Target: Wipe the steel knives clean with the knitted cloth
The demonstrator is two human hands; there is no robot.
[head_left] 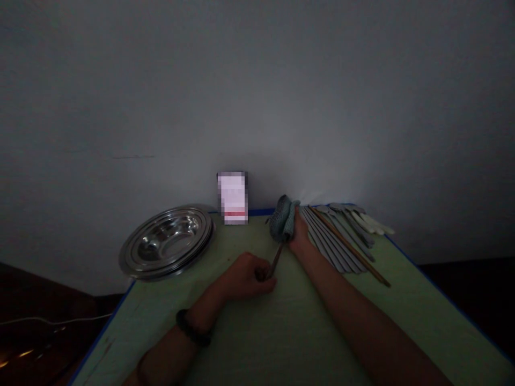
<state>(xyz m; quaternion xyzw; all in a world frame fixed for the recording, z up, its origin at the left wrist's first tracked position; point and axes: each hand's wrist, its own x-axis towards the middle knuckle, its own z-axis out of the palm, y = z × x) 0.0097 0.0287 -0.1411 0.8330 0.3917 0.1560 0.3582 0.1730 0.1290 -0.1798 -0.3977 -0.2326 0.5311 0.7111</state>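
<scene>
In the head view my left hand (249,276) pinches the near end of a slim chopstick (276,259) between thumb and fingers. A grey-green checked cloth (281,219) is bunched around the chopstick's far end, and that end is hidden inside it. My right hand (298,230) is closed on the cloth from the right side, its fingers mostly covered. Just right of this hand lies a row of metal chopsticks (333,246), with a brown wooden chopstick (354,249) among them.
Stacked steel plates or basins (169,241) stand at the table's left. A lit phone (233,198), its screen blurred, leans against the wall (257,96). Metal spoons (350,230) and white-handled utensils (370,222) lie far right. Blue edging borders the green table (249,343).
</scene>
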